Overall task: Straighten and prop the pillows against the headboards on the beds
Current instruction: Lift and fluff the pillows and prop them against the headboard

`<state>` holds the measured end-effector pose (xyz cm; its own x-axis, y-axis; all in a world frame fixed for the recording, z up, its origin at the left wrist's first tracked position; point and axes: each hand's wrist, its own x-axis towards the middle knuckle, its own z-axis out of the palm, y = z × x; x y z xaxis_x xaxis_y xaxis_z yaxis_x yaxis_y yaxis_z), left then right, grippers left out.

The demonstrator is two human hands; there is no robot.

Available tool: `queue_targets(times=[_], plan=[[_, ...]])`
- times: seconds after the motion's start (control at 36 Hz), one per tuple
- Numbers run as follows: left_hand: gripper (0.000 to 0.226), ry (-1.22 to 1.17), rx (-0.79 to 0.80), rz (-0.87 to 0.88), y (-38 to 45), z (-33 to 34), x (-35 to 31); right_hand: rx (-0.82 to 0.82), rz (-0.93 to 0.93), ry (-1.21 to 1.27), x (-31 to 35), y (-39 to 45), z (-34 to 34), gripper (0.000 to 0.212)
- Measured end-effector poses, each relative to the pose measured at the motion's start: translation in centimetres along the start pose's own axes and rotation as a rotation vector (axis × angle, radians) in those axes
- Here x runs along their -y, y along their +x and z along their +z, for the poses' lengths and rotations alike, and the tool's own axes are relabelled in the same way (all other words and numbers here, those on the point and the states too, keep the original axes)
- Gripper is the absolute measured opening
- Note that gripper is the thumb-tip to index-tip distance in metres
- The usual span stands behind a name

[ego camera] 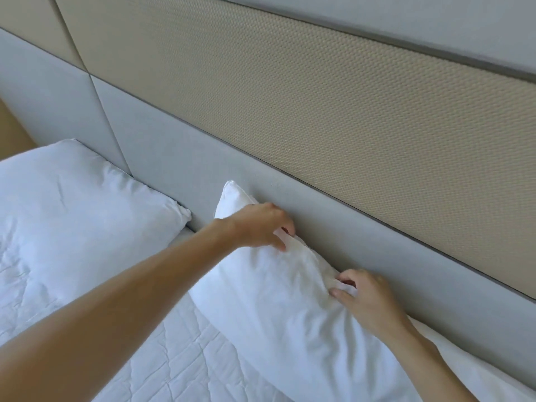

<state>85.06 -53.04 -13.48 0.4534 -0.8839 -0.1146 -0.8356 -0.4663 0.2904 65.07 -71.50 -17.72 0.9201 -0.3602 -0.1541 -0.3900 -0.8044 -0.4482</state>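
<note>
Running along the grey headboard (304,216), the near pillow (275,303) leans against it with its long axis parallel to the padded panel, one corner poking up at the far left and the other end passing out of view at lower right; both hands sit on its upper edge, right where fabric meets headboard; the left hand (258,224) pinches the edge near the raised corner, fingers closed on a fold of the case; the right hand (368,303) grips the same edge further along, thumb and fingers nipped on cloth; a second pillow (81,198) lies flatter, well to the left, not yet propped; no containers are in view; the quilted bedcover (174,358) lies below.
</note>
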Motion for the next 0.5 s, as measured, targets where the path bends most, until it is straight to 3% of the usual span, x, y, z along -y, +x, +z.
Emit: queue_targets(times=[0.06, 0.14, 0.28, 0.42, 0.5], plan=[[0.025, 0.007, -0.038, -0.029, 0.2, 0.4, -0.5, -0.060, -0.035, -0.028, -0.4, -0.2, 0.2, 0.007], [0.010, -0.026, -0.141, -0.070, 0.2, 0.6, -0.6, -0.152, -0.079, -0.051, -0.3, -0.6, 0.4, 0.015], [0.004, -0.018, -0.275, -0.074, -0.1, 0.4, -0.4, -0.324, -0.084, -0.019, -0.1, -1.0, -0.5, 0.019], [0.015, 0.025, -0.263, -0.095, -0.6, 1.1, -0.7, -0.302, -0.111, -0.003, 0.0, -1.6, -0.5, 0.018], [0.004, 0.023, -0.198, -0.071, -0.3, 0.8, -1.5, -0.290, -0.133, 0.017, -0.7, -2.2, -0.9, 0.009]])
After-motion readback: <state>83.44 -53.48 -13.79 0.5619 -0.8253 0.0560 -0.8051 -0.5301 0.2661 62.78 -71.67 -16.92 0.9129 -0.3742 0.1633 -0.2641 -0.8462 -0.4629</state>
